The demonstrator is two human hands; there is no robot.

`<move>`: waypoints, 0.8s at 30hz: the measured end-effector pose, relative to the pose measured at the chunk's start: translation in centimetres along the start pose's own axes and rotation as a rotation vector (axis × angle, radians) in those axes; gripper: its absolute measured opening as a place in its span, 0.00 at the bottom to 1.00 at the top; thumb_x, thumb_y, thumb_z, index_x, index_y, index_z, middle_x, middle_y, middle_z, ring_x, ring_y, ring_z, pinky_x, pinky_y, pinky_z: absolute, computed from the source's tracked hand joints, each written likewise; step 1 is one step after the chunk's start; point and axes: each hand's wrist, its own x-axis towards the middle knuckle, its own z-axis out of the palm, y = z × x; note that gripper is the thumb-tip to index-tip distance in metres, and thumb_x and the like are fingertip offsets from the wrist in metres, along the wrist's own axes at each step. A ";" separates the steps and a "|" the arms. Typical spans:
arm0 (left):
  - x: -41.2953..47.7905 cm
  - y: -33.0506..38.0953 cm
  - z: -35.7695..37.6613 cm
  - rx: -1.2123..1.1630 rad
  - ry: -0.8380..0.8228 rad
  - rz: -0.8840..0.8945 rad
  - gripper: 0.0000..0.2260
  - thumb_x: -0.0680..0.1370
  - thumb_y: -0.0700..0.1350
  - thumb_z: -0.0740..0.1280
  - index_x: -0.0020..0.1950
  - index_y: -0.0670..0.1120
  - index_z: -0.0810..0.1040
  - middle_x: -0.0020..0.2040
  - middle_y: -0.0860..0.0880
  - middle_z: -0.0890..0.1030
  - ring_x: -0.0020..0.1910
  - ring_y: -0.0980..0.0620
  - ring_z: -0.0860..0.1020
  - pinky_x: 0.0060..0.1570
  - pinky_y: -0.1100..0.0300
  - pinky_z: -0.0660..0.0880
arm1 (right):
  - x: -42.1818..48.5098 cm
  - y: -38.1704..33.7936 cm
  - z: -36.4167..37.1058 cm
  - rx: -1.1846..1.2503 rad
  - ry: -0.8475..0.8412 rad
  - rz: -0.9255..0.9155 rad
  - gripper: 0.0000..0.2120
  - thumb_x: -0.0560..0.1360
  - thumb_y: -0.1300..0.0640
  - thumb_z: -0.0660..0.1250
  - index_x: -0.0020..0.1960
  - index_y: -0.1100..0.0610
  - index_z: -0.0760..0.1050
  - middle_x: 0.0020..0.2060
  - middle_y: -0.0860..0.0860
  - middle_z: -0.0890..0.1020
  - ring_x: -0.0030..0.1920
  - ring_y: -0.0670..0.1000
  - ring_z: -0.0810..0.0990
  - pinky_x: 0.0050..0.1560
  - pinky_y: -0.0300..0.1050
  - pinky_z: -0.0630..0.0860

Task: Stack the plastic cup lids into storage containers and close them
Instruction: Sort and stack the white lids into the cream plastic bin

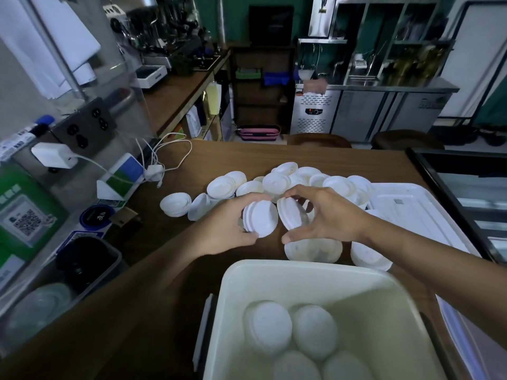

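Left hand (225, 229) grips first lid stack (262, 220), right hand (332, 215) grips second lid stack (289, 216); I see faces nearly meeting (container (274, 267) nearer me).

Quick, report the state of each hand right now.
Left hand: grips a small stack of lids.
Right hand: grips a second stack of lids.
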 end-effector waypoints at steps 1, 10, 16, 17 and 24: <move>-0.3 0.7 -0.1 -0.005 0.009 0.009 0.32 0.72 0.39 0.78 0.74 0.56 0.75 0.65 0.57 0.79 0.67 0.55 0.78 0.64 0.45 0.79 | -0.6 -0.6 -0.4 -0.008 0.014 -0.014 0.37 0.59 0.35 0.84 0.64 0.44 0.76 0.51 0.39 0.81 0.51 0.41 0.79 0.51 0.39 0.77; -5.3 5.4 -0.3 0.235 0.069 0.162 0.30 0.72 0.49 0.81 0.70 0.50 0.73 0.62 0.60 0.76 0.62 0.58 0.77 0.59 0.62 0.75 | -8.5 -5.3 -0.9 -0.018 0.055 -0.099 0.34 0.66 0.30 0.77 0.67 0.44 0.77 0.54 0.39 0.81 0.56 0.43 0.79 0.52 0.39 0.76; -8.1 6.6 0.6 0.381 -0.005 0.250 0.30 0.71 0.52 0.78 0.70 0.48 0.75 0.64 0.56 0.75 0.63 0.56 0.77 0.60 0.56 0.76 | -12.7 -6.2 0.2 -0.217 -0.034 -0.018 0.35 0.64 0.29 0.76 0.65 0.39 0.68 0.52 0.34 0.76 0.54 0.39 0.75 0.49 0.38 0.72; -8.4 6.8 0.7 0.393 -0.018 0.267 0.29 0.70 0.52 0.78 0.69 0.48 0.76 0.63 0.56 0.75 0.61 0.56 0.77 0.58 0.55 0.77 | -13.2 -6.4 0.4 -0.266 -0.041 -0.016 0.37 0.64 0.28 0.75 0.66 0.39 0.66 0.56 0.37 0.76 0.56 0.41 0.75 0.50 0.41 0.74; -9.2 7.2 2.0 0.442 -0.114 0.198 0.26 0.65 0.58 0.77 0.61 0.54 0.79 0.54 0.60 0.79 0.53 0.57 0.78 0.53 0.56 0.76 | -15.3 -6.7 1.6 -0.322 -0.175 0.013 0.41 0.65 0.28 0.74 0.71 0.42 0.66 0.63 0.35 0.71 0.58 0.44 0.76 0.52 0.42 0.76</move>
